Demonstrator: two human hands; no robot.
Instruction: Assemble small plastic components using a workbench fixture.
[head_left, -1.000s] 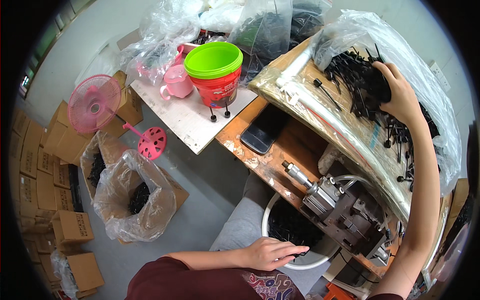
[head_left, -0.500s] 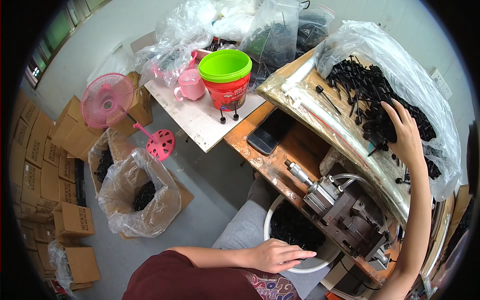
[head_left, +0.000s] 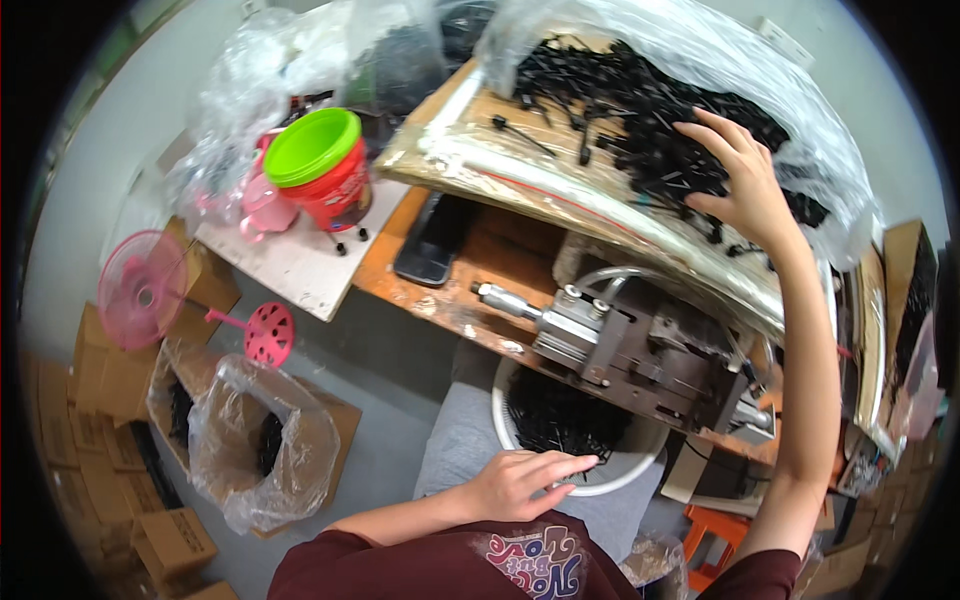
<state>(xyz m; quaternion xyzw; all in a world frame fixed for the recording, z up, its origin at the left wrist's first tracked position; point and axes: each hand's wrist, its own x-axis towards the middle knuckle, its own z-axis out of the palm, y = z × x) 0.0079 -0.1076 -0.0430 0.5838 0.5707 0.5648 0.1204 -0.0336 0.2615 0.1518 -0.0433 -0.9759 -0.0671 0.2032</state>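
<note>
My right hand hovers over or rests lightly on a heap of thin black plastic parts with long stems and small heads. Its fingers are spread, and nothing shows gripped between them. The heap lies on a raised, film-wrapped cardboard surface. My left hand is stretched out flat at the near rim of a white bucket on my lap, fingers straight and thumb apart. More black parts fill the bucket. Between bucket and heap stands a metal clamping fixture with a cylinder.
A dark phone lies on the wooden bench. Left of it, a red bucket with green rim and a pink cup stand on a white board. A pink fan and plastic-lined boxes are on the floor.
The whole view has swung, shifting the scene left and up. My right hand's fingers have spread wider over the heap. My left hand stays by the bucket rim.
</note>
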